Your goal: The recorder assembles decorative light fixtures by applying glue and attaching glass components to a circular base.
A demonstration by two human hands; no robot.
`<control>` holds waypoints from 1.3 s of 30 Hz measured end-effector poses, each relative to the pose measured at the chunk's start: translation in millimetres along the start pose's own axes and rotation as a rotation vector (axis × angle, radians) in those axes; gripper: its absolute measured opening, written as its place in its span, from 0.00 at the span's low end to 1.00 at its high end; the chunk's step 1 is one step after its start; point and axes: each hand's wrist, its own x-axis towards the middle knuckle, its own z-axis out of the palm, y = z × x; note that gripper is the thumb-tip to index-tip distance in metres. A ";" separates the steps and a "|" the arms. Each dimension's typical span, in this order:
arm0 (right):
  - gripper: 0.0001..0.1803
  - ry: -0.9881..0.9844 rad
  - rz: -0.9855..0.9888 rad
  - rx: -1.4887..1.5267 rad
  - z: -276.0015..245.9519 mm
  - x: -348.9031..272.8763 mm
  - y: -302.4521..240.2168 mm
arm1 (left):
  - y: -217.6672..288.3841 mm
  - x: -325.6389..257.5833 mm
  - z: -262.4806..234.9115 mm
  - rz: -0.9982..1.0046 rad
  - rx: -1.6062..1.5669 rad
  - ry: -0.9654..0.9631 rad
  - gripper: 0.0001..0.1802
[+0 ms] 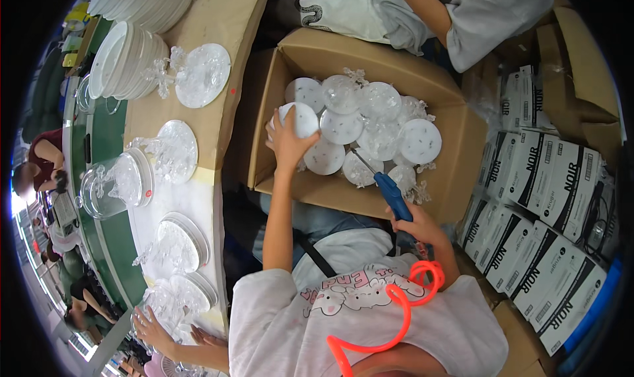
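— Two hands of yours reach into the cardboard box (310, 179) ahead of you, yes?

— Yes. Your left hand (285, 141) is at the box's left side, fingers curled around a white round disc (300, 118), gripping its rim. Your right hand (422, 226) sits near the box's near wall, fingers closed around the blue handle of a screwdriver (391, 193) whose thin shaft points into the heap.

— What fills the box?

— Many more white discs (370, 123), mixed with clear plastic pieces, lying loosely overlapped.

— And the surface to your left?

— You have a long bench covered in brown card (224, 20) and white sheet, curving from far to near. Stacks of white plates (125, 60) stand at its far end; clear lamp parts on round bases (178, 149) lie along it. A green strip (112, 245) runs beside it.

— Anyone else?

— Another person's hand (155, 331) rests at the bench's near end; someone in grey sits beyond the box.

— To your right?

— Stacked white cartons with black print (548, 192), close beside the box. An orange coiled cord (403, 311) hangs over your shirt.
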 end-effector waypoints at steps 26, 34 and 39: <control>0.12 -0.070 -0.072 -0.227 14.9 12.0 -35.4 | -69.2 -19.0 72.7 -0.766 -1.847 -0.421 0.32; 0.13 -0.067 -0.012 -0.350 15.7 1.3 -24.9 | -57.3 -22.9 55.1 -0.780 -1.968 -0.320 0.33; 0.12 -0.055 -0.034 -0.316 17.7 -11.0 -38.5 | -54.4 -24.2 58.4 -0.808 -1.956 -0.384 0.34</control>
